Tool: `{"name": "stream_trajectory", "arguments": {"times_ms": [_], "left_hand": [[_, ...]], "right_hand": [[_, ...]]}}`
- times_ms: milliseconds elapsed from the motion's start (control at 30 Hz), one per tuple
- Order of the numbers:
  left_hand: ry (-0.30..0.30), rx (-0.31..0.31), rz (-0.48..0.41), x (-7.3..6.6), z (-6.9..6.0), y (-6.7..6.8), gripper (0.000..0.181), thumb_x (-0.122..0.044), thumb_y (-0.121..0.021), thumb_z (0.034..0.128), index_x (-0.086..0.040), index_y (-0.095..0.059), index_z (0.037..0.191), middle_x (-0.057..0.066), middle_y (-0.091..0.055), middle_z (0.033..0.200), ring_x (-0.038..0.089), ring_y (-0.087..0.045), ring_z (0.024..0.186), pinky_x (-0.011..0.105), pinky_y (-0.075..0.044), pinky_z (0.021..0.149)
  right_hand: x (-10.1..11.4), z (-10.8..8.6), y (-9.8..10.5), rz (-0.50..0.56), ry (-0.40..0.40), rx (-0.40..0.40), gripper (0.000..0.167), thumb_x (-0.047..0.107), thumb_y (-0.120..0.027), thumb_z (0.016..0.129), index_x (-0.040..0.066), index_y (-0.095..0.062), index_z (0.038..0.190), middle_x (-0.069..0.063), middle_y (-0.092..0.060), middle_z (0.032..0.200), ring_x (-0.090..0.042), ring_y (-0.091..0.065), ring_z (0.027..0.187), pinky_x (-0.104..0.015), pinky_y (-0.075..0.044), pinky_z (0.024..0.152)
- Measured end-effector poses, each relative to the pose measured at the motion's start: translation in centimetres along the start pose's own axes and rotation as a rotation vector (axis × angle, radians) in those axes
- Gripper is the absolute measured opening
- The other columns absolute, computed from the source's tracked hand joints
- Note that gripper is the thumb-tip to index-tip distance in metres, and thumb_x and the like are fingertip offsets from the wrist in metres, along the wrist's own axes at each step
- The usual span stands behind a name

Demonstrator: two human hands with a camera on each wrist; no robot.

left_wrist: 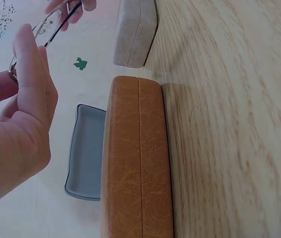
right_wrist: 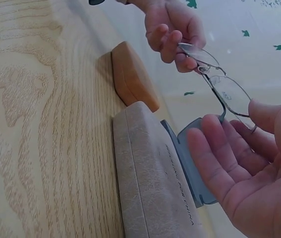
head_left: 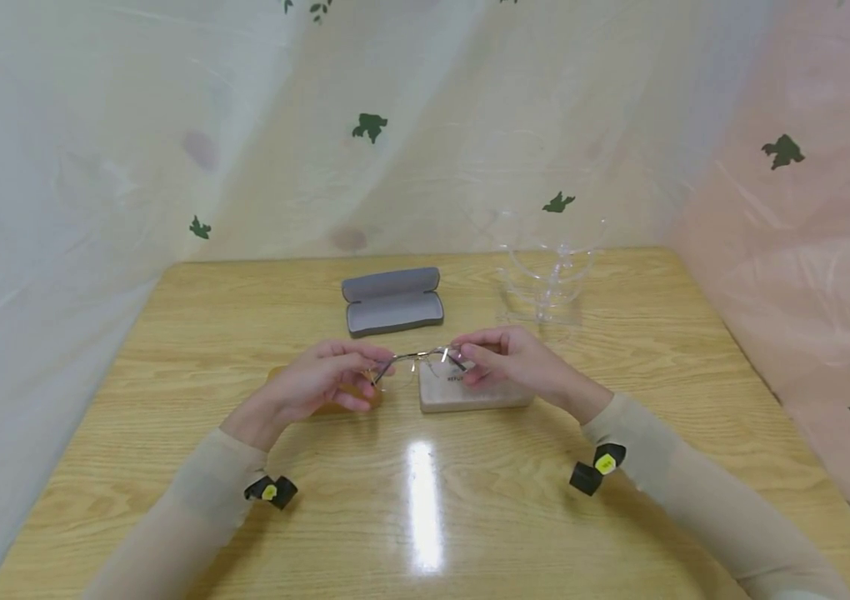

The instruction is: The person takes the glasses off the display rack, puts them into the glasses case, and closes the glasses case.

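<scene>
Both hands hold a pair of thin metal-framed glasses in the air above the table, one at each side. My left hand pinches the glasses' left end, over an orange-brown glasses case that it partly covers in the head view. At the other end my right hand grips the frame between thumb and fingers, above a beige glasses case with printed lettering. In the right wrist view the clear lenses and a dark temple show between the hands. Behind them lies an open grey glasses case.
A clear plastic display stand stands at the back right of the wooden table. Pale curtains with green leaf shapes hang behind and at both sides. A bright light reflection lies on the tabletop in front.
</scene>
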State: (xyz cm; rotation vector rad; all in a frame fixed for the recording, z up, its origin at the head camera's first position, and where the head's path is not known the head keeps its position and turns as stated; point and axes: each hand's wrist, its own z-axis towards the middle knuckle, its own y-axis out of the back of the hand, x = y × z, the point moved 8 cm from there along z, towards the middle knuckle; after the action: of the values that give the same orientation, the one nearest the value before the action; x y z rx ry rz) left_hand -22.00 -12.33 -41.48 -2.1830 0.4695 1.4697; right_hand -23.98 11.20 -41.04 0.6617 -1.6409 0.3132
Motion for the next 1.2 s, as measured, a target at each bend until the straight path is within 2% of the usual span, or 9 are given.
{"name": "stream_trajectory", "arguments": {"times_ms": [133,333,467,600,733,833,967,1133,1200], "left_hand": [[0.000,0.003,0.002,-0.1,-0.1,0.1,0.032,-0.011,-0.054,0.1042,0.002,-0.062,0.133,0.017,-0.065,0.126,0.015,-0.068,0.076,0.032,-0.063,0.070],[0.009,-0.006,-0.009,-0.3,0.0,0.1,0.036,-0.013,-0.052,0.1041,0.003,-0.060,0.135,0.014,-0.066,0.127,0.015,-0.067,0.076,0.027,-0.061,0.065],[-0.009,-0.003,-0.053,-0.6,0.2,0.2,0.035,-0.021,-0.052,0.1070,0.002,-0.063,0.131,0.011,-0.070,0.118,0.019,-0.069,0.081,0.031,-0.062,0.071],[-0.037,0.001,-0.077,-1.1,0.4,0.4,0.033,-0.029,-0.051,0.1085,-0.005,-0.068,0.123,0.011,-0.070,0.114,0.025,-0.070,0.090,0.036,-0.063,0.078],[-0.051,-0.004,-0.048,-1.4,0.5,0.7,0.038,-0.028,-0.052,0.1083,-0.001,-0.062,0.132,0.014,-0.065,0.121,0.028,-0.069,0.100,0.039,-0.062,0.083],[-0.060,-0.034,-0.013,-1.8,0.5,1.1,0.045,-0.026,-0.054,0.1073,0.004,-0.053,0.140,0.017,-0.061,0.129,0.034,-0.066,0.111,0.041,-0.060,0.089],[-0.053,-0.099,0.009,-2.4,0.5,2.1,0.045,-0.022,-0.058,0.1054,0.004,-0.052,0.141,0.017,-0.061,0.133,0.037,-0.062,0.118,0.042,-0.058,0.094],[-0.046,-0.162,-0.003,-2.9,1.0,3.7,0.039,-0.015,-0.060,0.1042,0.004,-0.055,0.138,0.019,-0.064,0.130,0.027,-0.069,0.107,0.044,-0.055,0.096],[-0.061,-0.178,0.015,-3.1,1.4,4.2,0.038,-0.013,-0.059,0.1044,0.007,-0.055,0.136,0.020,-0.063,0.129,0.026,-0.070,0.104,0.047,-0.054,0.098]], "right_hand": [[-0.1,-0.1,0.0,-0.042,-0.002,0.026,0.044,0.033,-0.060,0.104,0.002,-0.063,0.135,-0.013,-0.071,0.116,-0.027,-0.071,0.089,-0.039,-0.062,0.083],[0.0,0.1,-0.2,-0.014,0.011,0.079,0.042,0.031,-0.056,0.107,0.000,-0.062,0.135,-0.021,-0.067,0.123,-0.028,-0.070,0.093,-0.041,-0.061,0.085],[0.2,0.4,-0.2,0.072,0.002,0.106,0.043,0.026,-0.054,0.107,-0.006,-0.059,0.135,-0.024,-0.063,0.127,-0.029,-0.069,0.100,-0.045,-0.060,0.089],[0.2,0.8,0.4,0.141,-0.029,0.090,0.043,0.025,-0.055,0.107,-0.007,-0.058,0.135,-0.022,-0.062,0.130,-0.030,-0.069,0.103,-0.045,-0.059,0.091],[0.2,1.3,0.9,0.179,-0.063,0.082,0.044,0.025,-0.055,0.107,-0.008,-0.055,0.136,-0.024,-0.059,0.133,-0.029,-0.067,0.105,-0.045,-0.058,0.093],[0.5,1.8,1.2,0.171,-0.070,0.092,0.046,0.025,-0.055,0.107,-0.010,-0.052,0.138,-0.026,-0.057,0.135,-0.031,-0.066,0.108,-0.045,-0.057,0.094],[1.1,2.8,1.6,0.141,-0.050,0.105,0.047,0.025,-0.053,0.108,-0.010,-0.051,0.140,-0.028,-0.053,0.138,-0.038,-0.063,0.113,-0.047,-0.056,0.096],[1.7,4.5,2.3,0.173,-0.041,0.093,0.044,0.021,-0.052,0.108,-0.010,-0.052,0.139,-0.032,-0.050,0.140,-0.044,-0.059,0.118,-0.053,-0.050,0.102],[1.6,5.2,2.4,0.196,-0.051,0.085,0.045,0.020,-0.053,0.108,-0.011,-0.050,0.140,-0.033,-0.049,0.140,-0.045,-0.058,0.120,-0.051,-0.051,0.102]]}}
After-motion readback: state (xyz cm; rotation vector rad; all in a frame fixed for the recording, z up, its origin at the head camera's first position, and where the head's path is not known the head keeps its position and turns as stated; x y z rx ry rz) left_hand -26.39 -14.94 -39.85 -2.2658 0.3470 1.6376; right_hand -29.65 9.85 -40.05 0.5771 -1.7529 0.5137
